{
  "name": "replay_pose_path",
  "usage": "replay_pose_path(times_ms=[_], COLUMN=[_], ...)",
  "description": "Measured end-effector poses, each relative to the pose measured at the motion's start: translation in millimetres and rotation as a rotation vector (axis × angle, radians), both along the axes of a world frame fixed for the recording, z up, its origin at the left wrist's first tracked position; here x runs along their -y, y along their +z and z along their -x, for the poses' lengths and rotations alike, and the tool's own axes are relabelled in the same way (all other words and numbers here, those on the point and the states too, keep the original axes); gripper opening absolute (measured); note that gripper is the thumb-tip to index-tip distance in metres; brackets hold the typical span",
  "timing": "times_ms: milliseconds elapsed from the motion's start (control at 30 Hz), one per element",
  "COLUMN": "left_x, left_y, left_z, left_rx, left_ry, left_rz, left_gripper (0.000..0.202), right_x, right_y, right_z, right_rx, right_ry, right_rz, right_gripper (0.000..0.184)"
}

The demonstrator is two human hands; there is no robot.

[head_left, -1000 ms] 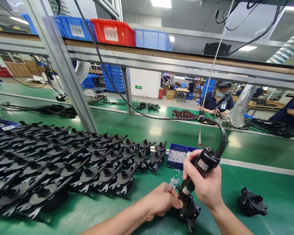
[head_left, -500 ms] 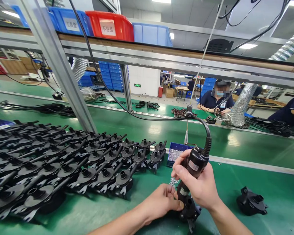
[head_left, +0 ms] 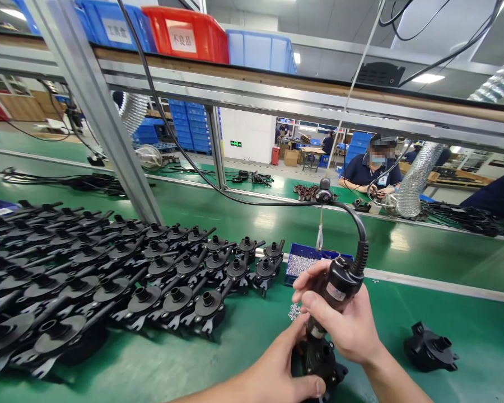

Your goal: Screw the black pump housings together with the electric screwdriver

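Observation:
My right hand [head_left: 343, 327] is wrapped round a black electric screwdriver [head_left: 334, 291] that hangs from a cord and a black cable. Its tip points down onto a black plastic pump housing [head_left: 319, 364] at the near edge of the green bench. My left hand [head_left: 283, 372] is closed round the left side of that housing, thumb along its front. A few loose silver screws [head_left: 294, 311] lie just behind the housing.
Rows of black housings [head_left: 109, 274] cover the bench to the left. A blue tray of screws [head_left: 304, 263] sits behind my hands. A single housing [head_left: 428, 347] lies at the right. A slanted metal post [head_left: 96, 112] rises at left; people work across the line.
My left hand has slid forward and down, from pinching at the screwdriver tip to gripping the housing's side. The screwdriver stays on the housing, tilted slightly more upright.

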State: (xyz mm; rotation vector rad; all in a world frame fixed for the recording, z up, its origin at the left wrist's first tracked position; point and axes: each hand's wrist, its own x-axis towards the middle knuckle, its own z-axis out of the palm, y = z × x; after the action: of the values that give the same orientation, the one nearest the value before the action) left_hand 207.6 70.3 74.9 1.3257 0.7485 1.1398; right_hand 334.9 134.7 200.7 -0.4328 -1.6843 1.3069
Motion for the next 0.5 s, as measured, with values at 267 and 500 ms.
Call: replay_pose_path(times_ms=[267,500], left_x=[-6,-12], left_y=[-9.0,-0.6], left_z=[21,10], left_rx=[-0.164,-0.095], left_ry=[-0.02,-0.023], left_rz=[-0.044,-0.168], left_gripper=[0.113,0.116], right_x=[20,16], right_y=[7.4,-2.3], right_z=[-15,-8], right_rx=[-0.289,-0.108], right_ry=[0.057,0.143], right_rz=[0.122,0.077], right_gripper=[0.015,0.015])
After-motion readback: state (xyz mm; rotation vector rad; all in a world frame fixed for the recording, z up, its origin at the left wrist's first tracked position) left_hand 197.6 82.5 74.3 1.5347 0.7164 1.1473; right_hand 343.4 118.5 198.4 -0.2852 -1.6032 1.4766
